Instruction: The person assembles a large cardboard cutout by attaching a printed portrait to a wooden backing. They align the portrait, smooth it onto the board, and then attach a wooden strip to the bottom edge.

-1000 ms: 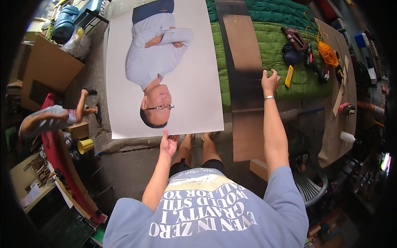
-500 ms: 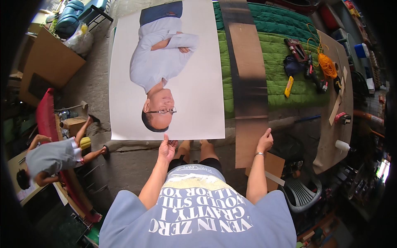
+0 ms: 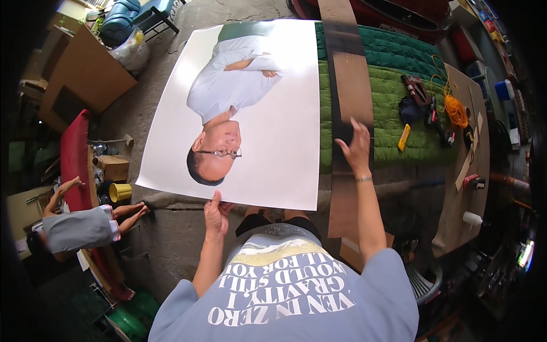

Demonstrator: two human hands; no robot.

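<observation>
My left hand [image 3: 216, 214] pinches the near edge of a large glossy poster [image 3: 279, 174], thumb on top. The poster carries a printed portrait of a person with folded arms, head toward me. To its right lies a long, narrow brown-and-black board [image 3: 354, 85], running away from me across a green quilted cover [image 3: 393, 97]. Over the board's middle is my right hand [image 3: 356, 149], fingers spread and holding nothing. Whether it touches the board I cannot tell.
On the cover lie a yellow utility knife [image 3: 404, 138] and dark tools. An orange cord [image 3: 454, 111] sits farther right, near a brown sheet [image 3: 456, 211]. At left, another person [image 3: 85, 225] is beside a red bench [image 3: 77, 159]. A red car [image 3: 393, 16] stands behind.
My right hand has left the board's near end and moved away from me over its middle, fingers spreading. The poster has tilted, its near edge coming closer, with my left hand still on it.
</observation>
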